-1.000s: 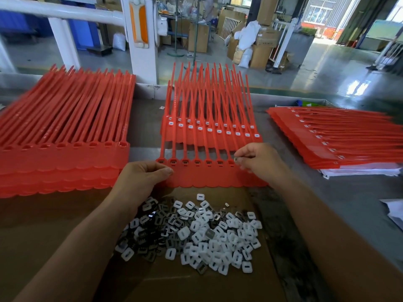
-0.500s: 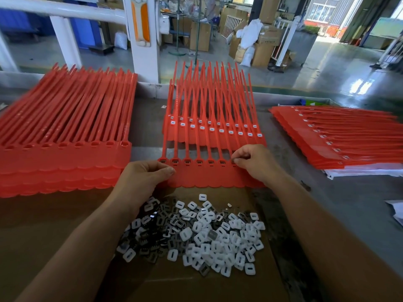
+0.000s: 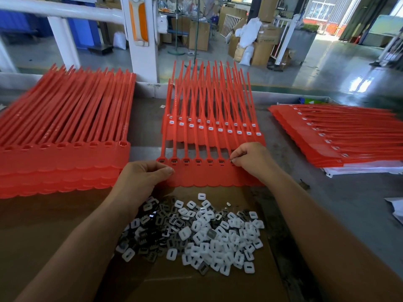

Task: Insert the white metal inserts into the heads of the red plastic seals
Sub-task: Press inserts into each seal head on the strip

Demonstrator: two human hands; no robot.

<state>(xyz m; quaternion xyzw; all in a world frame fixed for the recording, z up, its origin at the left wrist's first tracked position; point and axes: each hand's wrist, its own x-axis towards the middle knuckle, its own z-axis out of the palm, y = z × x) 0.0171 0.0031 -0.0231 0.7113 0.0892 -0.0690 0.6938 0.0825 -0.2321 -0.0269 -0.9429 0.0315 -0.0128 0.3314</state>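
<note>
Head view: seal strip lies at 12 o'clock on the counter, long axis left-right, straps pointing away from us. Our left hand pins its left end, thumb and fingers closed on the edge. Our right hand pinches something small at the head near the right end, probably an insert; we can't tell. Insert pile at 6 o'clock, between both arms.

Bright daylight glares off the floor at upper right; wide-angle edges bend, corners slightly soft.
</note>
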